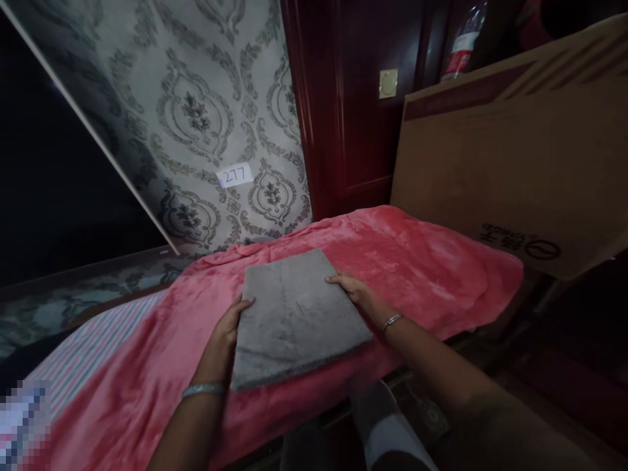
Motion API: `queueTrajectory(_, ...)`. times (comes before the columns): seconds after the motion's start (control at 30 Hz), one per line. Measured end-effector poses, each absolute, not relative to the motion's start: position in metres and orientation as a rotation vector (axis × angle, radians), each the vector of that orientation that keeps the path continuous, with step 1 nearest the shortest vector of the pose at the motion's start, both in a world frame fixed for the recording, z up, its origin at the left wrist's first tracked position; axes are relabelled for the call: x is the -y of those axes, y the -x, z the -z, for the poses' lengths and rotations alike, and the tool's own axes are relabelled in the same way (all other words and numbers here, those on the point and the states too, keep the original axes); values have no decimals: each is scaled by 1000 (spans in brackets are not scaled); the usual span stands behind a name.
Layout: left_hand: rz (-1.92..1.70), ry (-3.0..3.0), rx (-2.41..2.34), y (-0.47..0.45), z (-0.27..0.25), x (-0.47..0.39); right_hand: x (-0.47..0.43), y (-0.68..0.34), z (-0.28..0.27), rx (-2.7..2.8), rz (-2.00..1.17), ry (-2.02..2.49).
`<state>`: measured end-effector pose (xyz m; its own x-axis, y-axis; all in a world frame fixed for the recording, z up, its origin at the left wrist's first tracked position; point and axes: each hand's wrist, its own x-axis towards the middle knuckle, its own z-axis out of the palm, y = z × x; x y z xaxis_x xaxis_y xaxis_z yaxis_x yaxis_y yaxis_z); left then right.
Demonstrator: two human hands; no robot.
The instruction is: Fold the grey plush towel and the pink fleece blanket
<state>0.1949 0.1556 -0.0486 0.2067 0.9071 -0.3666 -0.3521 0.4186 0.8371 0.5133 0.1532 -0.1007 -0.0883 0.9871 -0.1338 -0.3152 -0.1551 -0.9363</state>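
Observation:
A flat, square grey plush cushion (299, 320) is over the pink blanket (432, 261) in the middle of the view. My left hand (233, 322) grips its left edge, thumb on top and the other fingers hidden beneath or behind it. On the opposite edge, near the far right corner, my right hand (354, 289) holds it the same way, thumb laid on the grey pile. A wide bangle is on my left wrist and a thin bracelet on my right. Whether the cushion rests on the blanket or is slightly raised, I cannot tell.
A striped sheet (105, 337) shows at the left. A large cardboard sheet or box (510, 150) stands at the right, with a plastic bottle (461, 52) behind it. A dark screen (63, 163) is at the left, and a paper marked 277 (235, 174) sticks to the patterned wall.

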Motion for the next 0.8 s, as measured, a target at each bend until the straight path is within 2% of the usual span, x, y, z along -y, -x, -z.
queueTrajectory(0.2,-1106,-826,-1033,-205,23,-155,-137,-518,70,909,-1391,988)
queueTrajectory(0.43,-884,-1013,-1011,-250,-43,-145,-66,-559,5,804,-1139,950)
queueTrajectory(0.6,-756,-1266,-796,-327,-83,-131,16,-608,-38,717,-924,922)
queueTrajectory(0.8,-686,-1284,-473,-463,-110,-85,146,-678,-76,638,-565,1020)
